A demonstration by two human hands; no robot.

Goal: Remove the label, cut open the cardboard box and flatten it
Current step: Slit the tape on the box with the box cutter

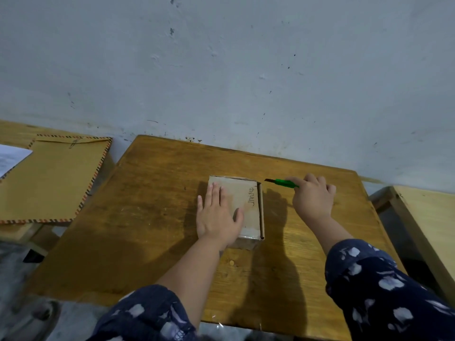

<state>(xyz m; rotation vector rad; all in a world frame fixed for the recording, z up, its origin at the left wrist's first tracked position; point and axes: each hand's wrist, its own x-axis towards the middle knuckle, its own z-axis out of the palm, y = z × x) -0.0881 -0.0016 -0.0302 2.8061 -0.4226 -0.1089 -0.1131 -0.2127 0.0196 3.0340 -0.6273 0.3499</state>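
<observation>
At far left lies a striped-edge brown envelope (56,178). Mid-frame on the wooden table (152,217), the left hand (218,215) presses flat, fingers spread, on the cardboard box (242,205). Just right, the right hand (314,198) grips a green utility knife (283,183).

The left hand (216,217) hides part of the box (246,205) top.
</observation>
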